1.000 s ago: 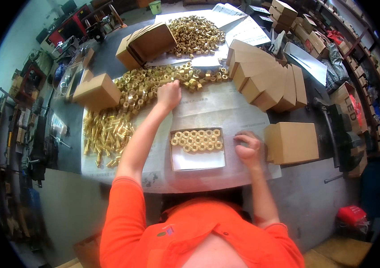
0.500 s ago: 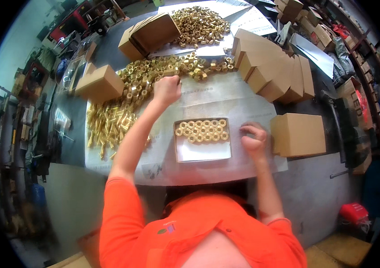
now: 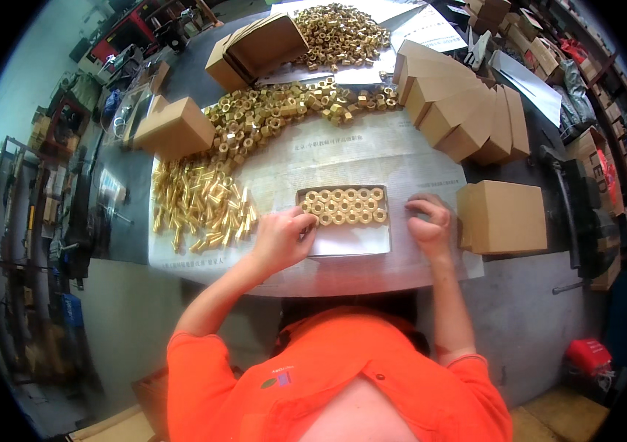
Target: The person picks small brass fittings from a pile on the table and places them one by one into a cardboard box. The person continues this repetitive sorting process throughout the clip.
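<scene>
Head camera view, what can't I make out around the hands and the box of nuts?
In the head view:
Left hand: it hides whatever its grip may contain.
Box: the left hand covers part of its left wall.
Right hand: curled, it hides its own palm.
Nuts: threads too small.

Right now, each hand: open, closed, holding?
Left hand: curled at the left edge of the open box, by the brass nuts; can't tell whether it grips one.
Right hand: loosely curled right of the box, nothing visibly held.
</scene>
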{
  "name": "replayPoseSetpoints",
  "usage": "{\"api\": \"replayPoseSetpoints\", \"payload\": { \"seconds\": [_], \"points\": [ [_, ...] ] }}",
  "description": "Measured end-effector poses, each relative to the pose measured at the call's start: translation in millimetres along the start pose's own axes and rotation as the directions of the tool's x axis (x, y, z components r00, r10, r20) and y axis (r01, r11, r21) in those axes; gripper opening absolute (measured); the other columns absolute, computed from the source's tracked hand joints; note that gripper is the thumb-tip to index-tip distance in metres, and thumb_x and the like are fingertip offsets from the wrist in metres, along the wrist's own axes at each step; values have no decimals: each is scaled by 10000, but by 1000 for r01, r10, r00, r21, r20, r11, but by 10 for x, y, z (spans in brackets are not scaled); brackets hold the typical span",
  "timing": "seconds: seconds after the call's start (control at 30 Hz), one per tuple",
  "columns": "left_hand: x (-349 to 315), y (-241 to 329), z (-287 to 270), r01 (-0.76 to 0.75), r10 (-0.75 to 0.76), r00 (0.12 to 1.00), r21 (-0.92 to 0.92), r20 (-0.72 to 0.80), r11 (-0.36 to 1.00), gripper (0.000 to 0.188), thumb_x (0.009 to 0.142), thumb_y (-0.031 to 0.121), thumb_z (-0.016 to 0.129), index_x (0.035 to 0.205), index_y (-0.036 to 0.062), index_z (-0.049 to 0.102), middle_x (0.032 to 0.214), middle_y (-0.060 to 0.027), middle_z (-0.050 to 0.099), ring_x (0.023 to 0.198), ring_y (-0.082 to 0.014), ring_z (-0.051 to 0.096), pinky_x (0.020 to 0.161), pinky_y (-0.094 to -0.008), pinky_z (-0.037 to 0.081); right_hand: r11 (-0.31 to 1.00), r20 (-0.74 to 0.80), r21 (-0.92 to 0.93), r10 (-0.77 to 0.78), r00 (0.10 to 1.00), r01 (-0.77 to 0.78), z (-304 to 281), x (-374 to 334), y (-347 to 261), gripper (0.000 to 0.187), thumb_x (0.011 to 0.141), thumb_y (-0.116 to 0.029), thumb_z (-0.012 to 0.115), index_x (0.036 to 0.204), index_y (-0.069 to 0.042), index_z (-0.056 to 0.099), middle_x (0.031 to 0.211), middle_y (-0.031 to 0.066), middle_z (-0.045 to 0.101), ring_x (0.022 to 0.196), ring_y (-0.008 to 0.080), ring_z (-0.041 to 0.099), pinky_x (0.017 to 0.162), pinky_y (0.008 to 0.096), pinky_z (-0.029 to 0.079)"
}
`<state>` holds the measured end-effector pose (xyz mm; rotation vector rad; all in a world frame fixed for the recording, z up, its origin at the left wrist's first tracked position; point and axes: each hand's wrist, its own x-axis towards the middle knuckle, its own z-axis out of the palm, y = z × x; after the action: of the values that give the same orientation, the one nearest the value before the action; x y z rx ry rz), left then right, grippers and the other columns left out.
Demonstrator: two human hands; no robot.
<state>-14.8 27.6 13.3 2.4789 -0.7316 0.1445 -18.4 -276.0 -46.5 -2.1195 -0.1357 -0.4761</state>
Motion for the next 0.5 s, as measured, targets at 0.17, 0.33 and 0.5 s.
{"api": "replayPoseSetpoints", "payload": {
  "seconds": [0.17,0.33,0.5],
  "points": [
    [-8,35,34,31,-30,999,44,-11,999,81,777,141,654,823,75,651,753,-99,600,622,-307,610,544,-409,478,1000,3,0,13,1000,-13,0,-1,-7,219,593,-55,576,780,8,671,904,129,661,874,308,614,792,342,484],
    [15,-6,2,-8,8,1000,40,19,999,85,796,147,649,842,76,645,757,-102,595,636,-313,613,551,-411,482,1000,9,-18,-3,1000,3,1,6,4,220,595,-54,570,782,10,667,900,132,659,871,312,612,790,342,483],
    [8,-31,-10,-23,18,997,73,73,997,109,783,132,659,869,64,655,799,-101,613,694,-302,629,586,-395,503,1000,13,-25,-4,1000,4,-3,5,-14,218,602,-53,567,787,12,662,894,136,656,863,314,608,779,347,483]
  ]
}}
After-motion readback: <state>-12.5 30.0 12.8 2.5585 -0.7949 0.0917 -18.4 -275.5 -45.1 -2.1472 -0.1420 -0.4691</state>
